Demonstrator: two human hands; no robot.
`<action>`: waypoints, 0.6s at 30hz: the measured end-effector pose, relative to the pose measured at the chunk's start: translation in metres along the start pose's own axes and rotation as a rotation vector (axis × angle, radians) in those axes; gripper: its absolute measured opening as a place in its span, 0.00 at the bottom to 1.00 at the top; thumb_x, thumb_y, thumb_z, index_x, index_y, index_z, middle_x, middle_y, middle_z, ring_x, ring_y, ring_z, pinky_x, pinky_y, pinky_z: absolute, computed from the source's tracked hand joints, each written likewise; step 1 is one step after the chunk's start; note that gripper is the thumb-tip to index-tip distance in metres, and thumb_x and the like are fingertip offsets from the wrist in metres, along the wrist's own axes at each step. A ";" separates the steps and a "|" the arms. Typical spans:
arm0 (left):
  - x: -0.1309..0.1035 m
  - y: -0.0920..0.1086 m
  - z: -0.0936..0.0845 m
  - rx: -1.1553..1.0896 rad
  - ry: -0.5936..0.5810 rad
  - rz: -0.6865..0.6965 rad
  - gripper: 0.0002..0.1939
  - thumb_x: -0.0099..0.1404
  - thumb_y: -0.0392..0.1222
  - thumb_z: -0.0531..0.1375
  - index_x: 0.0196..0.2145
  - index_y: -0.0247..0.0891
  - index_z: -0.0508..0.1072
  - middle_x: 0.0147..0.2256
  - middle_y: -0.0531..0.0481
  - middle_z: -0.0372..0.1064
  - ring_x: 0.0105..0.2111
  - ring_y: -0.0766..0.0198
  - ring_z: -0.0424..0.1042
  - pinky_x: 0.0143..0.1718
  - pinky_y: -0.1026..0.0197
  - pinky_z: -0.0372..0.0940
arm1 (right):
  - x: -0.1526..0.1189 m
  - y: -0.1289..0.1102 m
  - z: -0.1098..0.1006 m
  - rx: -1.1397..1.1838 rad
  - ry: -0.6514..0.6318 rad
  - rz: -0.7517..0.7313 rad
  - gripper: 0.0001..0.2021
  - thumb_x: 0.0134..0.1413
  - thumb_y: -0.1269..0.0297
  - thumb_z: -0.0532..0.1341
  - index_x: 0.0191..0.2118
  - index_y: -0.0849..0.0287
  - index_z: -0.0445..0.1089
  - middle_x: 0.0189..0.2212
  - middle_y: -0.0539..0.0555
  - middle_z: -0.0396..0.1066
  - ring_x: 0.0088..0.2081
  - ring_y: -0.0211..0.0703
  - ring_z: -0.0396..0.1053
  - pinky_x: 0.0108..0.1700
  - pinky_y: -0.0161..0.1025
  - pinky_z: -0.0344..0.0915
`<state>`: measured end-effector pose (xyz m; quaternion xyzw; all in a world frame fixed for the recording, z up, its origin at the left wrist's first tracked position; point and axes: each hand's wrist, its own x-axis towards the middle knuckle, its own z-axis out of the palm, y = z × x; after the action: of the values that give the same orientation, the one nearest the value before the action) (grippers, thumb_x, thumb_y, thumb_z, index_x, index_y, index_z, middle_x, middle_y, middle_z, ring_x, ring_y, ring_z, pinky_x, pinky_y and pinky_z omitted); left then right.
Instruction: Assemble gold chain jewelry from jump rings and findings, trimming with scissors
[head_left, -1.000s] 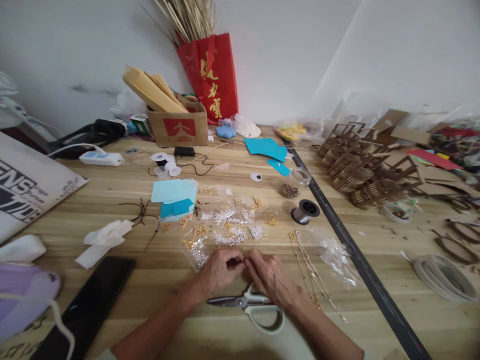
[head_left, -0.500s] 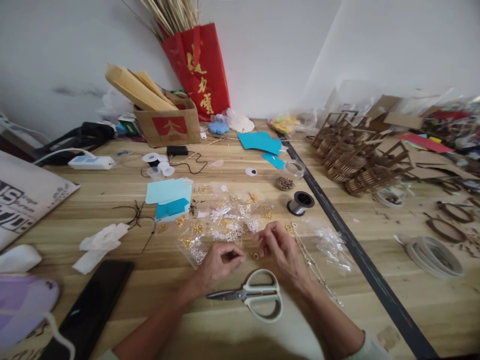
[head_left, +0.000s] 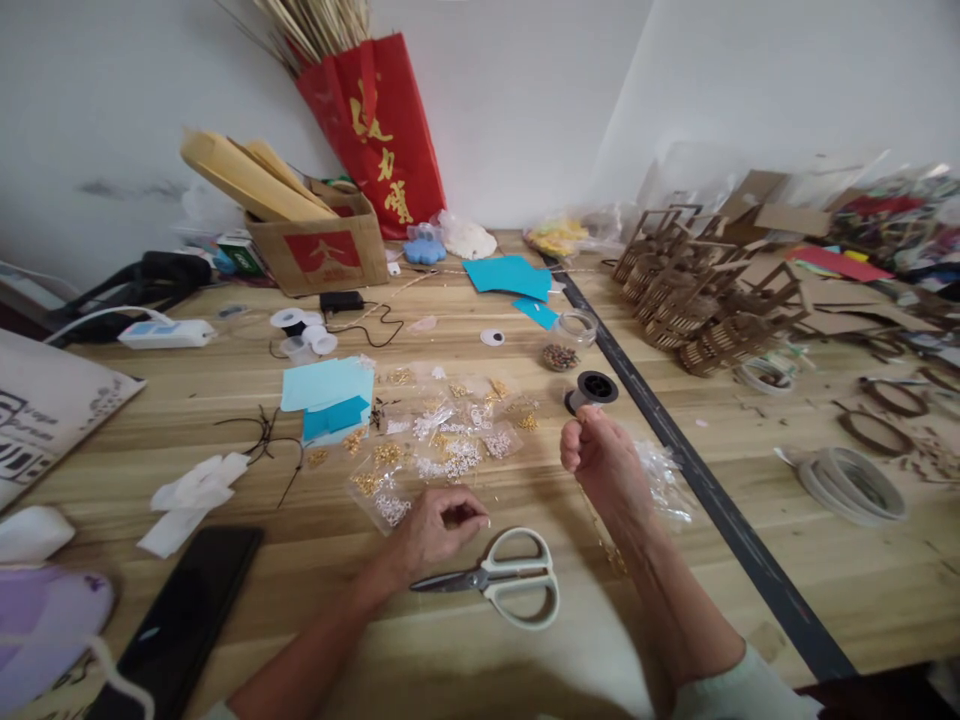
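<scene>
My left hand (head_left: 444, 525) is pinched just above the table, with a tiny pale bit at its fingertips that is too small to name. My right hand (head_left: 609, 458) is closed in front of the wire spool (head_left: 596, 388); anything in its fingers is hidden. Beneath the right wrist a gold chain (head_left: 609, 548) shows in part. The scissors (head_left: 517, 578) lie near the left hand, pale handles to the right, blades toward the left wrist. Small bags of silver and gold jewelry findings (head_left: 450, 460) spread behind the left hand.
Blue paper (head_left: 322, 385), white tissue (head_left: 193, 500) and a black phone (head_left: 180, 620) lie to the left. A round jar of beads (head_left: 560, 357) stands behind the spool. Clear plastic bags (head_left: 664, 480) are right of my right hand, and small wooden pieces (head_left: 705, 290) are piled farther back.
My right hand has moved right and away from my left hand, up to the spool, covering part of the chain. The small gold ring between the hands no longer shows. My left hand stays pinched.
</scene>
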<state>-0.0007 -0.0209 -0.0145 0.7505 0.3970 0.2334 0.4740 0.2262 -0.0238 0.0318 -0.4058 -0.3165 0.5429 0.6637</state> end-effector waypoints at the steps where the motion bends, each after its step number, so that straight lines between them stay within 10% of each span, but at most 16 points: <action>1: 0.000 0.000 0.000 0.001 0.004 -0.001 0.06 0.57 0.37 0.60 0.27 0.34 0.76 0.25 0.48 0.74 0.26 0.65 0.69 0.28 0.65 0.62 | 0.000 0.000 0.000 0.001 -0.006 0.001 0.12 0.53 0.59 0.62 0.28 0.57 0.59 0.18 0.44 0.65 0.17 0.31 0.61 0.17 0.28 0.56; 8: 0.006 -0.001 -0.002 -0.046 0.088 0.144 0.05 0.56 0.35 0.61 0.24 0.33 0.74 0.26 0.47 0.71 0.28 0.64 0.68 0.30 0.64 0.63 | -0.001 0.001 0.001 -0.035 -0.033 0.003 0.13 0.53 0.56 0.61 0.28 0.56 0.58 0.18 0.44 0.64 0.16 0.32 0.59 0.17 0.29 0.55; 18: 0.005 -0.004 -0.001 -0.139 0.071 -0.023 0.05 0.55 0.37 0.61 0.29 0.33 0.75 0.26 0.48 0.73 0.27 0.65 0.70 0.29 0.65 0.64 | -0.003 -0.002 0.003 0.031 -0.056 0.027 0.11 0.54 0.58 0.61 0.28 0.56 0.58 0.18 0.43 0.63 0.15 0.31 0.58 0.16 0.29 0.54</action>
<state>-0.0005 -0.0151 -0.0180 0.7023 0.4050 0.2812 0.5135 0.2241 -0.0260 0.0354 -0.3841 -0.3212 0.5678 0.6534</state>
